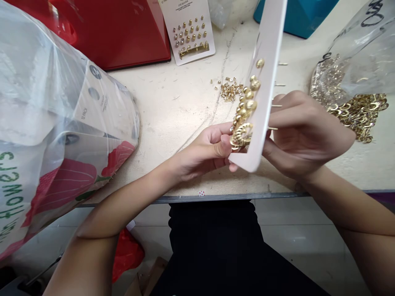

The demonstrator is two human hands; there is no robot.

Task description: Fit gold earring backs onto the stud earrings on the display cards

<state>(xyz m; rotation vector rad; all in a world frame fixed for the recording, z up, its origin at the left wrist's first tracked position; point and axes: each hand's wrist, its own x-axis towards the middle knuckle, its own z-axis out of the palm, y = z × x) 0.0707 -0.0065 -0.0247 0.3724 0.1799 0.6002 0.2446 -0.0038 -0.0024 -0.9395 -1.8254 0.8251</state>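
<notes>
Over the middle of a scuffed cream worktop [166,94], a tall, flat white display card [268,82], tilted and seen almost edge-on between both bare hands, just above the table's near edge. Down its left-facing side, a crowded column of round gold stud earrings [248,102], ending low in a larger ridged gold hoop earring [240,136]. Out of its far side, a row of thin metal earring posts [276,84], poking through toward the right hand.

Left hand [200,152]: fingers folded under, pinching the bottom of the card, with the thumb [224,148] pressed flat right beside the ridged hoop. Right hand [304,133]: fingers curled and pressed together behind the card, close to the posts, with the thumb [268,150] low against the card's edge; whether gripping or only steadying, impossible to tell.

Just left of the card, on the worktop, a small heap of loose gold pieces [230,91]. Beyond the right hand, a clear plastic bag [345,70] marked in black pen and packed with gold rings, and a tangle of loose gold rings [361,117] lying out beside it. Along the far side, a white Primark card of gold studs [188,33], flat on the table, a glossy red box [123,35] and a teal plastic box [293,14]. To the left, a bulging clear plastic bag with green lettering [55,123] over printed cards.
</notes>
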